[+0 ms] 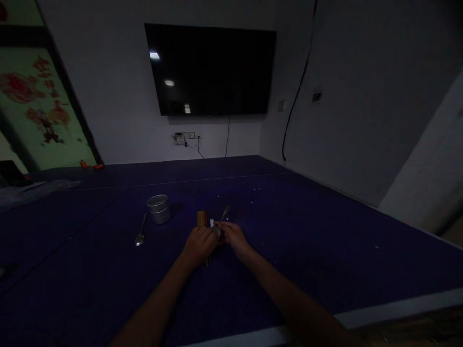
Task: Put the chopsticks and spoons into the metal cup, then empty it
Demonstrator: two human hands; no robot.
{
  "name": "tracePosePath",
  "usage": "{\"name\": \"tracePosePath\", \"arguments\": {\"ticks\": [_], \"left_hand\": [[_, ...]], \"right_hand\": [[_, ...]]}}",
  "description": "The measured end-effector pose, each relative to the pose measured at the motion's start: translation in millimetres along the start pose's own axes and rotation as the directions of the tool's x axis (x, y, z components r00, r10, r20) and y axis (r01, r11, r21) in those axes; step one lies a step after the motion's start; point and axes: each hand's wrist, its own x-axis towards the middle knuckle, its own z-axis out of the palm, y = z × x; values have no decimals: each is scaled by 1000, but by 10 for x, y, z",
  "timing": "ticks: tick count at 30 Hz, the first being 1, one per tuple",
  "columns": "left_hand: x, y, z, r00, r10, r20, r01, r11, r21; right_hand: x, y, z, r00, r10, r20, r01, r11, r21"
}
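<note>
My right hand (pixel 233 236) pinches a metal spoon (pixel 226 211); its bowl is close to my left fingers and its handle slants up and away to the right. My left hand (pixel 200 245) is closed over a brown striped wooden piece (pixel 201 218), which shows above and below the fingers. Between the hands a small white strip with a hole (pixel 211 222) sticks up; what it belongs to is hidden. To the left stands a round metal cup (pixel 158 208), upright. Another metal spoon (pixel 139 238) lies beside it, bowl toward me.
The dark blue surface (pixel 311 226) has small white bits scattered over it. Crumpled clear plastic (pixel 36 190) lies at the far left, near an orange object (pixel 90 165). A black cable (pixel 296 96) hangs down the right wall. A television (pixel 213 72) hangs at the back.
</note>
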Motion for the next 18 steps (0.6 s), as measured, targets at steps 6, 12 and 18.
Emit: {"name": "tracePosePath", "arguments": {"ticks": [6,12,18], "left_hand": [[-5,-95,-64,982,-174,70,182,973,-145],[-68,-164,-12,924,-355,144,371,922,-108],[-72,-172,25,916,-308,258,361,912,-194]], "right_hand": [[46,45,-80,996,-89,-31,84,987,-135],[81,79,-210,973,-199,-117,140,913,-384],[96,108,-246,952,-279,-130,143,775,-615]]}}
